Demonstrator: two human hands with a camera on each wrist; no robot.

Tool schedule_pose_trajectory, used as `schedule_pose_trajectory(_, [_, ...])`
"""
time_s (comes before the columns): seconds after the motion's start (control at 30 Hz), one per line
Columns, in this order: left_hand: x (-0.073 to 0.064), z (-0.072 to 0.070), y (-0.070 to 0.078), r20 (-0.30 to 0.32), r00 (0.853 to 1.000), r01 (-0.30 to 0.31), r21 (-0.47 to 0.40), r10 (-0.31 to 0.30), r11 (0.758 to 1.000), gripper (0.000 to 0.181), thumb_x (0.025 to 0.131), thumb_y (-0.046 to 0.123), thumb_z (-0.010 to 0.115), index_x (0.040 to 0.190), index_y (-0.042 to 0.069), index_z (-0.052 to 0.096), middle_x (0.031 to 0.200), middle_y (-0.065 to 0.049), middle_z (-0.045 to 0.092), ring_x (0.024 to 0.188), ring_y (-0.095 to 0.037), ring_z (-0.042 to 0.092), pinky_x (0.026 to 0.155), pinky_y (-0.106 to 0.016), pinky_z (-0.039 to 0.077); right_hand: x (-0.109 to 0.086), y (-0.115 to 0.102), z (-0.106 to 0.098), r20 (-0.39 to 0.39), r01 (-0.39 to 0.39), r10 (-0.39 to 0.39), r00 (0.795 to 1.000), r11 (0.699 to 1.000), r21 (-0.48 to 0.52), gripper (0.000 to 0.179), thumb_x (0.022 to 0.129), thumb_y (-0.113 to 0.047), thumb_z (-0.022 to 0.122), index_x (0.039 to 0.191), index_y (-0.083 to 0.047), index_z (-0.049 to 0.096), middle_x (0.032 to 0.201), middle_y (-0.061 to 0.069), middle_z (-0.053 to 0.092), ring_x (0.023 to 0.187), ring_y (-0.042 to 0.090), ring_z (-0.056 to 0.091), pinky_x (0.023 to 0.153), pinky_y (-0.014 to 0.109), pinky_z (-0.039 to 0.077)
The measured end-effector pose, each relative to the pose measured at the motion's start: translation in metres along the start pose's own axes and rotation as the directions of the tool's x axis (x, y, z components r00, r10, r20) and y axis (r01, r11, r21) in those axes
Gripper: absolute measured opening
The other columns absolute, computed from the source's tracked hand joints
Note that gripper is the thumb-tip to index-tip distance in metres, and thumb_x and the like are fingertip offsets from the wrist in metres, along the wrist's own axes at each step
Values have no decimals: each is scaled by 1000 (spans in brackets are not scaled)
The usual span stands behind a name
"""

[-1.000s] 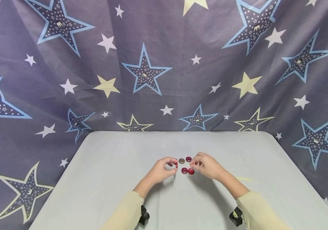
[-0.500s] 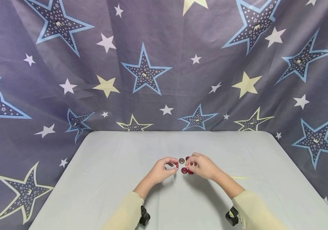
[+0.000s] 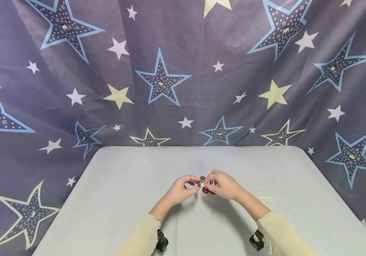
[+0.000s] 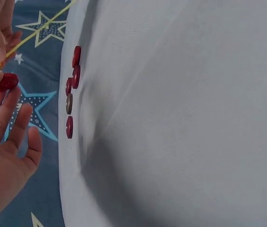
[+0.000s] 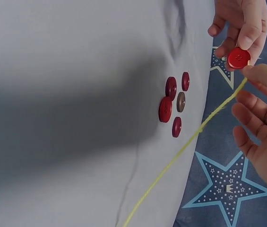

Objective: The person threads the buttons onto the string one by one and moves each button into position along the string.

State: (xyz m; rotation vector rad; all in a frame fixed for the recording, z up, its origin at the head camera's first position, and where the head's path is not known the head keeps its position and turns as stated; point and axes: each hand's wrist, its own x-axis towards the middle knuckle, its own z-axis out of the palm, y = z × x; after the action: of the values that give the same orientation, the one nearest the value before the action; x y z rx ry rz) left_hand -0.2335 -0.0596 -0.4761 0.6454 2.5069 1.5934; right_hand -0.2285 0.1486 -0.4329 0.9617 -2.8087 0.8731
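In the right wrist view a red button (image 5: pixel 238 57) with small holes is pinched between the thumb and fingers of my left hand (image 3: pixel 181 190). Close beside it, my right hand (image 3: pixel 226 186) pinches a yellow string (image 5: pixel 175 158) near its end. The string's tip lies by the button's edge; whether it enters a hole cannot be told. From my right fingers the string runs back past the wrist. Under the hands, a brown button (image 5: pixel 181 102) and several red buttons, among them a large bright one (image 5: pixel 165 109), rest on the table.
A light grey cloth covers the table (image 3: pixel 131 177). Behind it hangs a dark curtain (image 3: pixel 176 64) printed with stars. Black wrist cameras, one on the left (image 3: pixel 162 241) and one on the right (image 3: pixel 256 240), sit at the sleeves.
My right hand has moved left with the string, up to the button. My left hand and its button have shifted slightly right. The buttons on the table have stayed put.
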Motion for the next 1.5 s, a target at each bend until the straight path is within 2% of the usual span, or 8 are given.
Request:
schedule_pose_trajectory(0.33, [1, 2, -2, 1, 1000, 0, -40, 0, 999, 26, 84, 16, 65, 109, 10, 67, 108, -6, 67, 98, -20, 59, 76, -28, 47, 3, -1, 0, 11, 3, -3, 1000, 1000, -17, 4, 87, -16, 62, 86, -16, 66, 80, -7, 56, 75, 20, 55, 62, 20, 41])
schedule_pose_trajectory(0.6, [0, 4, 2, 14, 1000, 5, -42, -4, 999, 25, 85, 17, 65, 109, 11, 67, 107, -5, 68, 101, -21, 58, 78, -29, 47, 2, -2, -1, 29, -3, 4, 1000, 999, -32, 4, 86, -18, 63, 84, -16, 64, 77, -7, 54, 69, 8, 48, 60, 20, 39])
schedule_pose_trajectory(0.77, [-1, 4, 3, 17, 1000, 7, -45, -6, 999, 25, 84, 16, 65, 108, 12, 67, 107, -5, 68, 101, -21, 58, 79, -31, 46, 2, -1, 0, 26, 4, -3, 1000, 1000, -27, 6, 85, -20, 64, 83, -15, 64, 76, -7, 54, 70, 13, 52, 60, 19, 38])
schedule_pose_trajectory(1.1, [0, 8, 1, 5, 1000, 25, -60, -24, 998, 25, 84, 11, 66, 109, 10, 67, 106, -7, 68, 100, -25, 58, 76, -30, 44, 2, -1, 2, 18, 5, -5, 1000, 999, -39, 4, 84, -19, 64, 81, -15, 63, 75, -7, 53, 68, 12, 51, 59, 19, 38])
schedule_pose_trajectory(1.5, [-1, 6, 4, 24, 1000, 10, -29, -9, 1000, 24, 84, 19, 67, 108, 13, 68, 104, -4, 69, 97, -22, 58, 70, -23, 43, 3, 0, 4, 17, 7, -7, 1000, 999, -34, 8, 84, -21, 63, 83, -13, 64, 76, -7, 55, 69, 9, 51, 59, 19, 40])
